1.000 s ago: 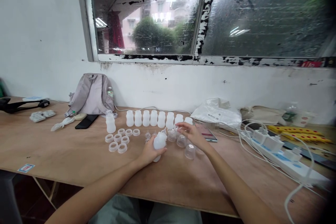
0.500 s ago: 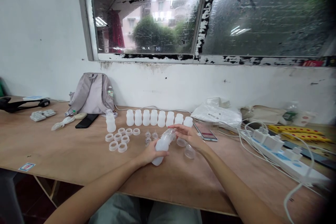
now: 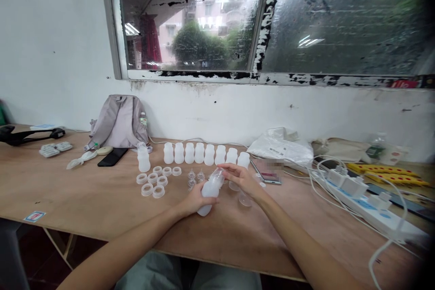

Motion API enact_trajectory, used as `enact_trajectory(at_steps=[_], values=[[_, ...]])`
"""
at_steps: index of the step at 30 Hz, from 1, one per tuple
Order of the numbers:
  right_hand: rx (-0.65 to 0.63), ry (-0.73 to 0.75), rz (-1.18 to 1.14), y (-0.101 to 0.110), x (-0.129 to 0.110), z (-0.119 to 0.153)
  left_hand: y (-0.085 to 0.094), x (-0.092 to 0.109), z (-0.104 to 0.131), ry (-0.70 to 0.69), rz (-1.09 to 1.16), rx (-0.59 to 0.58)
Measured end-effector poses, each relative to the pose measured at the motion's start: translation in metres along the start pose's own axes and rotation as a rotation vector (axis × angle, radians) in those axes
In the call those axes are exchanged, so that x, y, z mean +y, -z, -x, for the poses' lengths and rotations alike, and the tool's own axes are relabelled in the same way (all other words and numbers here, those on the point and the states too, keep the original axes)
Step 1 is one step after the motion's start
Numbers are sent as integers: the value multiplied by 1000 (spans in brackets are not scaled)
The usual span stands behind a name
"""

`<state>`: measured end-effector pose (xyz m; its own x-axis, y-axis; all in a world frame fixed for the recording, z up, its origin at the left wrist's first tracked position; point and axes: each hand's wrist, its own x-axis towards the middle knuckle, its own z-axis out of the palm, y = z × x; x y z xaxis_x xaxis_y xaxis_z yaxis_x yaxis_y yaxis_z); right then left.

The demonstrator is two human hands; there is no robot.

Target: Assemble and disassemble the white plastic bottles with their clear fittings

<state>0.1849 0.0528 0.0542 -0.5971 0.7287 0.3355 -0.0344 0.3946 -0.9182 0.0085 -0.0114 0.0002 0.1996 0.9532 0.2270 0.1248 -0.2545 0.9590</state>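
My left hand is wrapped round the body of a frosted baby bottle, which tilts up to the right. A clear dome cap covers the bottle's top. At that cap are the fingers of my right hand, curved over its upper end. Beyond the hands stands a row of several frosted bottles. Small clear nipples lie just behind the held bottle, some hidden by it. Clear dome caps rest under my right wrist. White screw rings are grouped at the left.
A capped bottle stands left of the row, near a backpack and a black phone. On the right are a plastic bag, another phone and a power strip with loose white cables. The table edge runs close in front.
My right hand has shifted slightly left, and its fingers sit closer round the cap's upper end. The left hand keeps its hold on the bottle.
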Motion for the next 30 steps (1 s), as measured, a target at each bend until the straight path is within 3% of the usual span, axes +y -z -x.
enact_trajectory(at_steps=[14, 30], values=[[-52, 27, 25, -8, -15, -3, -5, -1, 4, -59, -162, 138], [-29, 23, -61, -6, -2, -1, -5, 3, 9, -124, -255, 115]])
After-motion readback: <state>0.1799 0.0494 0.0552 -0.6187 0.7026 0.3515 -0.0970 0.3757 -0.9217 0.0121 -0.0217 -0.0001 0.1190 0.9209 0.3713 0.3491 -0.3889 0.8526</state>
